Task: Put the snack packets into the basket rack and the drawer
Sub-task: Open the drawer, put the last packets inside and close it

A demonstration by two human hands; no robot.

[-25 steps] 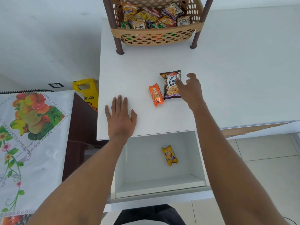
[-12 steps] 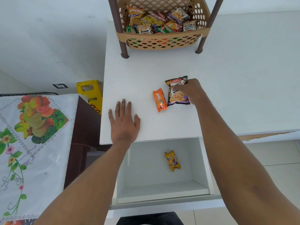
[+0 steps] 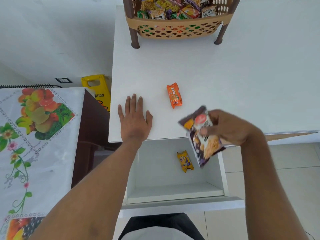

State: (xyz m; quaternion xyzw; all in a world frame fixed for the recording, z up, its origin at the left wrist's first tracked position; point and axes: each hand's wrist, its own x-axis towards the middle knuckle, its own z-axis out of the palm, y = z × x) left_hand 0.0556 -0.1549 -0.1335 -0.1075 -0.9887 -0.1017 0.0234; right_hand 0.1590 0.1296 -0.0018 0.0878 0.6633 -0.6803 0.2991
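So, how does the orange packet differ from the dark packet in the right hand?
The orange packet lies flat on the table, untouched; the dark packet is gripped by the right hand, tilted in the air over the right side of the open drawer. The orange packet is narrower and smaller than the dark packet. Both are snack packets not yet put away.

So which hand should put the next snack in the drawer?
Probably the right hand: it grips the dark purple peanut packet just above the open white drawer. The left hand lies flat on the white tabletop, holding nothing.
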